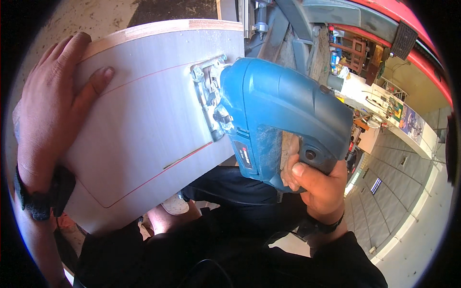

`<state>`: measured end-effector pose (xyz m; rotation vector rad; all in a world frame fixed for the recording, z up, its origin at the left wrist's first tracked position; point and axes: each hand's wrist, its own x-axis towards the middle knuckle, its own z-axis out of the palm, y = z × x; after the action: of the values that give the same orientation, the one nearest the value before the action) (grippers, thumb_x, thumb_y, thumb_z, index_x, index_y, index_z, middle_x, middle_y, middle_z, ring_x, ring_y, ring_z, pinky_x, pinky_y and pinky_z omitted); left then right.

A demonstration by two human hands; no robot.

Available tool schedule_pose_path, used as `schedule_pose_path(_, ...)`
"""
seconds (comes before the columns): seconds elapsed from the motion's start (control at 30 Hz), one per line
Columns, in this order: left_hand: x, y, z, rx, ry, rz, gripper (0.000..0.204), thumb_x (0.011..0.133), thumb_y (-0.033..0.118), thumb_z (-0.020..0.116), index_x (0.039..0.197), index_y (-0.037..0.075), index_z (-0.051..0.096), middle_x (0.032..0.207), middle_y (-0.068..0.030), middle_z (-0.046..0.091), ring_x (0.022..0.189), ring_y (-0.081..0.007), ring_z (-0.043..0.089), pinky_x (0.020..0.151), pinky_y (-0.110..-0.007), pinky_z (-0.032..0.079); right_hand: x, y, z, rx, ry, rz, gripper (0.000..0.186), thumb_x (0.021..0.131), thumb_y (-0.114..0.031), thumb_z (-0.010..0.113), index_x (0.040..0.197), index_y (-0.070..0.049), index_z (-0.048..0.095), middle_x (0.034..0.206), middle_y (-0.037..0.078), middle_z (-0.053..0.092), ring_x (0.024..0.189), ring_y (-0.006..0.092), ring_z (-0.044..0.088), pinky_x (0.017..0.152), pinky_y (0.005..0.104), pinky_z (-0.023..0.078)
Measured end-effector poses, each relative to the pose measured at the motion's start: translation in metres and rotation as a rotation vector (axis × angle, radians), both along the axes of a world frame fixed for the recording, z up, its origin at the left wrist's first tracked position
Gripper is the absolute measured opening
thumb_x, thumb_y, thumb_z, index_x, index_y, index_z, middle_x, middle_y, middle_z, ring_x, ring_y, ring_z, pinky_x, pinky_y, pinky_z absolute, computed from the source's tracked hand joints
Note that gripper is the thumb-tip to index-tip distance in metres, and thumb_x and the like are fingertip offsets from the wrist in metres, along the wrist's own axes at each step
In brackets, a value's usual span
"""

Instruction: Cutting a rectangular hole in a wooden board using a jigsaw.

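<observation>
A blue jigsaw point(283, 96) rests its metal base plate against a pale grey board point(144, 125). My right hand point(319, 185) is wrapped round the jigsaw's rear handle. Red lines mark the board, and a short dark slit runs beside the lower line near the saw's base. The blade itself is hidden behind the base. At the board's left side lies my left hand point(57, 96), its thumb on the grey face and its fingers reaching over the far edge, where the light wooden layers show. Sawdust clings to the jigsaw's front and handle.
Grey metal machine parts point(283, 33) and a red frame point(403, 19) stand beyond the jigsaw. A white bench point(403, 120) with tools and clutter is at the right, above a tiled floor point(389, 192). My legs in dark clothing point(230, 192) are below the board.
</observation>
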<state>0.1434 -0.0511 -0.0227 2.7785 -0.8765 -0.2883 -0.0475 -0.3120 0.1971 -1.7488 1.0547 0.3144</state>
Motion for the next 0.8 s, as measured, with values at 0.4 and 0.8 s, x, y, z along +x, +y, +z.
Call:
schedule_pose_path(0.4, -0.002, 0.002, -0.007, -0.029, 0.006, 0.021, 0.057, 0.1, 0.042, 0.068, 0.144, 0.006, 0.058, 0.14, -0.0186, 0.064, 0.128, -0.0356, 0.063, 0.109, -0.046, 0.051, 0.004, 0.003, 0.0, 0.0, -0.021, -0.008, 0.029, 0.089, 0.002, 0.071, 0.117, 0.0, 0.063, 0.085, 0.003, 0.065, 0.067, 0.0118, 0.061, 0.06, 0.0288, 0.049)
schedule_pose_path(0.8, -0.002, 0.011, -0.035, -0.044, -0.037, 0.033, 0.057, 0.099, 0.039, 0.07, 0.144, 0.006, 0.058, 0.14, -0.0198, 0.064, 0.125, -0.036, 0.065, 0.106, -0.046, 0.053, 0.006, 0.009, -0.004, -0.11, -0.009, 0.019, 0.041, 0.087, 0.001, 0.062, 0.126, 0.011, 0.052, 0.079, 0.013, 0.06, 0.056, 0.0147, 0.054, 0.057, 0.0335, 0.048)
